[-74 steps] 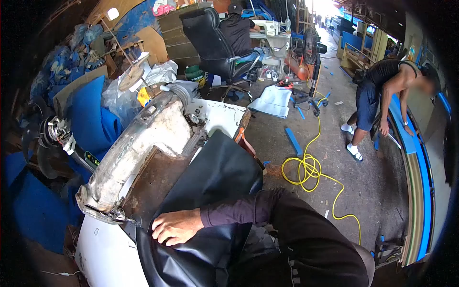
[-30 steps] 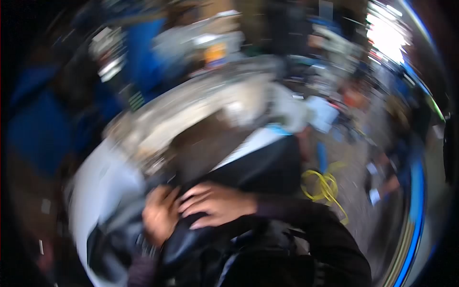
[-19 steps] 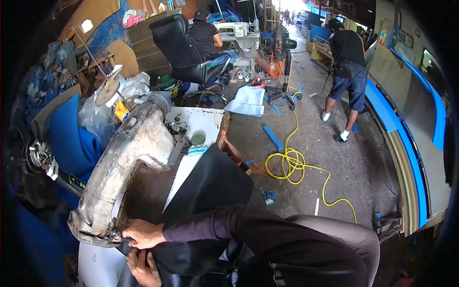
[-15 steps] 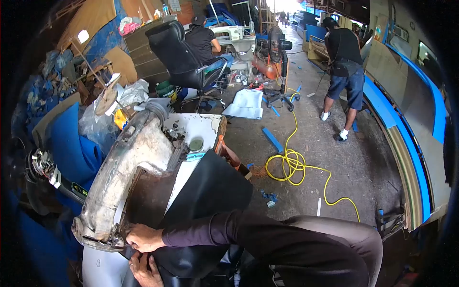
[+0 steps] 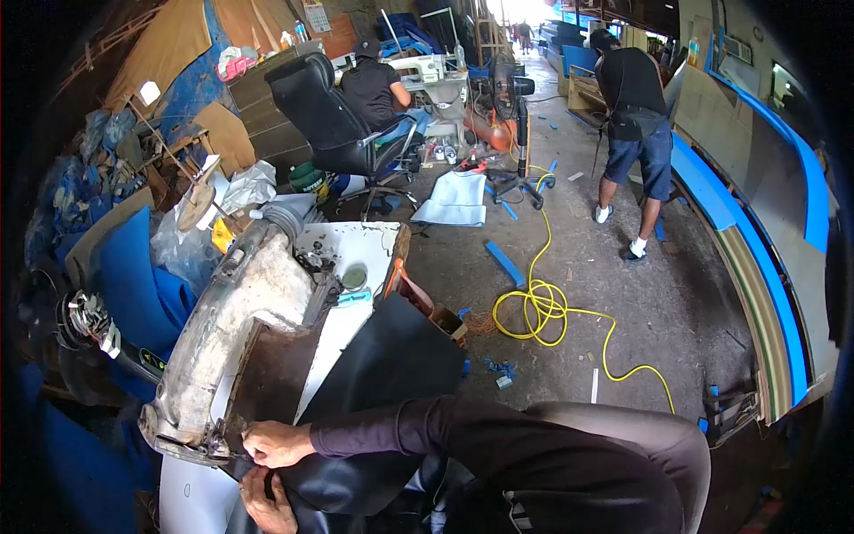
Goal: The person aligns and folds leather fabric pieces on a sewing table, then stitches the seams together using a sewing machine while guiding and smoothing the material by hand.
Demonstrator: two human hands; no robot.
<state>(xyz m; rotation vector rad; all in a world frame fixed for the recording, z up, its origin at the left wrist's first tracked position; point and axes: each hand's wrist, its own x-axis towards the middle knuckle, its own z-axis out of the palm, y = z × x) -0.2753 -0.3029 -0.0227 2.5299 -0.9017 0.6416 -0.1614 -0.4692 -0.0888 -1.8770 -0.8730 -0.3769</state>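
An old, worn white sewing machine (image 5: 267, 289) stands on its table at left, its needle end towards me. Over the table and down towards my lap lies a black leather-like sheet (image 5: 382, 360). My right hand (image 5: 277, 443), in a dark sleeve, is closed beside the needle end; what its fingertips pinch is hidden. Just below it my left hand (image 5: 269, 505) rests on the edge of the black sheet, thumb apart from the bent fingers. A round green-topped tin (image 5: 354, 278) and a light-blue item (image 5: 354, 298) sit on the table behind the machine.
A yellow cord (image 5: 543, 311) lies coiled on the floor. Beyond are an office chair (image 5: 316, 116), a fan (image 5: 505, 89), a person seated at another sewing machine (image 5: 416, 67) and a standing person (image 5: 632, 98). Blue-edged panels (image 5: 738, 222) line the right; blue sheets (image 5: 129, 276) fill the left.
The view has shifted slightly. My right hand has drawn a little away from the needle end, to the right. My left hand stays on the black sheet.
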